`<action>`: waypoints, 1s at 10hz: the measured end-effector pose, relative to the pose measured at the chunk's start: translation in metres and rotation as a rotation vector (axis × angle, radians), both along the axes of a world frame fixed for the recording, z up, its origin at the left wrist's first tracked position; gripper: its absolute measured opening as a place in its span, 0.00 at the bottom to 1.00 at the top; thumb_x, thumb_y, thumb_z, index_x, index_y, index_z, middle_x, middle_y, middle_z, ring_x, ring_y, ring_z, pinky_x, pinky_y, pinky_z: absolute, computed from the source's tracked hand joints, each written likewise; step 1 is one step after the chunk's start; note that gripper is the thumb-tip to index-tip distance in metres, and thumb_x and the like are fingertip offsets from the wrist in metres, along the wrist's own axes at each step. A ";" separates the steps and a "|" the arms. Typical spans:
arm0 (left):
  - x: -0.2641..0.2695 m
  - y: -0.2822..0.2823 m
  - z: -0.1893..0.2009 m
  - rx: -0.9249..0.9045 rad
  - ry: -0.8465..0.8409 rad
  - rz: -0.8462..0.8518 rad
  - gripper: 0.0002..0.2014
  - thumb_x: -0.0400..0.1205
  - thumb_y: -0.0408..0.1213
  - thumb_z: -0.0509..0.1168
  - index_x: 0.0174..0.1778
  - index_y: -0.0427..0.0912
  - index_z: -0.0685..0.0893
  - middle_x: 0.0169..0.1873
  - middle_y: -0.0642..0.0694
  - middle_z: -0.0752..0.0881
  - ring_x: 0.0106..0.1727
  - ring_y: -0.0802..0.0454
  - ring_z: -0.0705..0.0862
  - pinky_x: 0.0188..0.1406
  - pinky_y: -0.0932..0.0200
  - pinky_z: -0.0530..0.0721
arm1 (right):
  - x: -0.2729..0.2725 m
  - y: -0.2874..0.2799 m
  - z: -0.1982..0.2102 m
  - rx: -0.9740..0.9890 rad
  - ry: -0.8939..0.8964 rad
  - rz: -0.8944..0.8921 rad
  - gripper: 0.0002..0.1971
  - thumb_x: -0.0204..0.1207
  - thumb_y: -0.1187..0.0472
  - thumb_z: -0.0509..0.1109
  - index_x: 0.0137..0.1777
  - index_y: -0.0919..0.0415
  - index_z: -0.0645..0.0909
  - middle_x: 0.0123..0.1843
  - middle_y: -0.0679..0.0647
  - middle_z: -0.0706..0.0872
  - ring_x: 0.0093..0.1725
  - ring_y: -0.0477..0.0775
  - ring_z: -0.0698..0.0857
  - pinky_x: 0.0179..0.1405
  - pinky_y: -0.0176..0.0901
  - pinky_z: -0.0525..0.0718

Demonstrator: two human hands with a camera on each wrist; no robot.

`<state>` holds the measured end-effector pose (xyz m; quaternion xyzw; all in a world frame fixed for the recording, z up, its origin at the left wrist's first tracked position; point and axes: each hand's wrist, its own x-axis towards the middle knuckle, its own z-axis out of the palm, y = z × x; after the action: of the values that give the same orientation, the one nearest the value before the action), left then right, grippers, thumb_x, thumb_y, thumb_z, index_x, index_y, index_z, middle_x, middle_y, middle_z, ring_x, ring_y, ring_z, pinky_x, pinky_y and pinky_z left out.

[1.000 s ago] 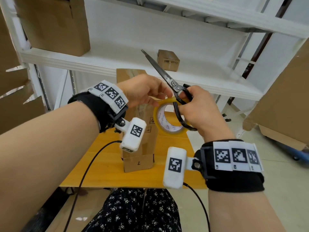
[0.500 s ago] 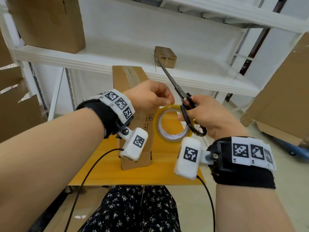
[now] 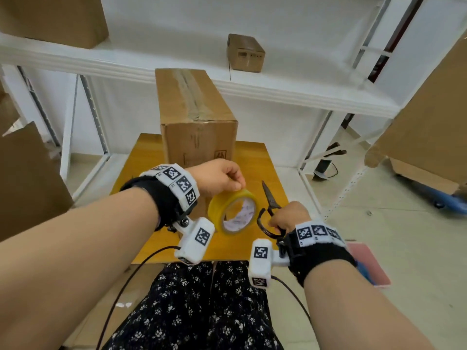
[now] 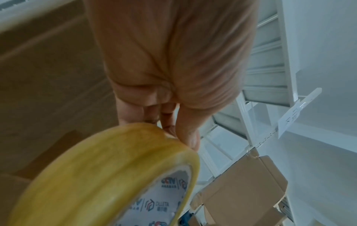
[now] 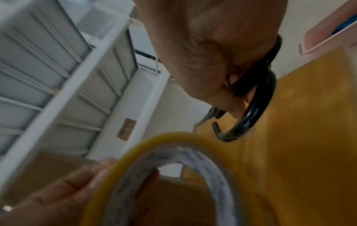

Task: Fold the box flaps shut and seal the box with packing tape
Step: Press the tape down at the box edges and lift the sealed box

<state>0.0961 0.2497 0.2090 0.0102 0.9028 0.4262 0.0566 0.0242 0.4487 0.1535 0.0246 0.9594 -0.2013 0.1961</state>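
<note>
A tall cardboard box point(image 3: 199, 117) stands on the yellow table point(image 3: 252, 160), its top flaps folded down with a strip of tape along the seam. My left hand point(image 3: 222, 179) pinches a yellow roll of packing tape point(image 3: 232, 210) by its rim, in front of the box and above the table. In the left wrist view the tape roll point(image 4: 108, 175) hangs below my fingertips. My right hand point(image 3: 288, 215) grips the black handles of a pair of scissors point(image 3: 270, 200), blades closed and pointing away over the table's right part. The scissor handles point(image 5: 255, 107) show in the right wrist view.
White metal shelving point(image 3: 278, 87) stands behind the table, holding a small cardboard box point(image 3: 246, 53) and a large one point(image 3: 55, 18) at upper left. Big cardboard sheets point(image 3: 429, 122) lean at the right and left. A pink board point(image 3: 369, 266) lies on the floor at right.
Both hands have dropped from in front of the box top to low over the table. The scissors went from raised and pointing up to low and nearly flat. The taped box top now shows.
</note>
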 end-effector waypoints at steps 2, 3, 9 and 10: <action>-0.008 -0.003 -0.006 -0.012 -0.107 -0.052 0.03 0.83 0.35 0.69 0.47 0.47 0.86 0.41 0.55 0.86 0.43 0.59 0.83 0.41 0.61 0.81 | -0.004 -0.004 -0.034 -0.051 0.018 -0.071 0.15 0.77 0.58 0.78 0.40 0.65 0.75 0.42 0.58 0.83 0.50 0.62 0.88 0.41 0.48 0.87; -0.012 -0.004 -0.003 -0.049 -0.154 -0.095 0.03 0.83 0.35 0.68 0.50 0.44 0.86 0.39 0.58 0.84 0.37 0.65 0.80 0.33 0.70 0.76 | -0.014 -0.006 -0.044 -0.152 -0.030 -0.077 0.11 0.78 0.60 0.76 0.44 0.62 0.74 0.62 0.62 0.87 0.64 0.64 0.86 0.55 0.49 0.85; -0.012 -0.015 -0.003 -0.094 -0.327 -0.173 0.05 0.84 0.34 0.67 0.54 0.43 0.86 0.52 0.43 0.88 0.45 0.53 0.86 0.47 0.53 0.87 | -0.029 -0.027 -0.066 -0.120 -0.168 0.002 0.17 0.89 0.64 0.58 0.74 0.65 0.78 0.71 0.63 0.83 0.70 0.63 0.83 0.39 0.29 0.77; -0.012 -0.014 0.002 -0.086 -0.300 -0.165 0.04 0.85 0.36 0.66 0.53 0.45 0.85 0.51 0.45 0.88 0.47 0.53 0.86 0.46 0.55 0.88 | -0.029 -0.030 -0.060 -0.062 -0.153 0.023 0.12 0.90 0.65 0.57 0.59 0.64 0.82 0.64 0.62 0.85 0.61 0.63 0.85 0.53 0.43 0.77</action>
<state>0.0840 0.2356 0.2106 0.0181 0.8978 0.3777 0.2259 -0.0046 0.4192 0.0931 0.0229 0.9351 -0.2263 0.2717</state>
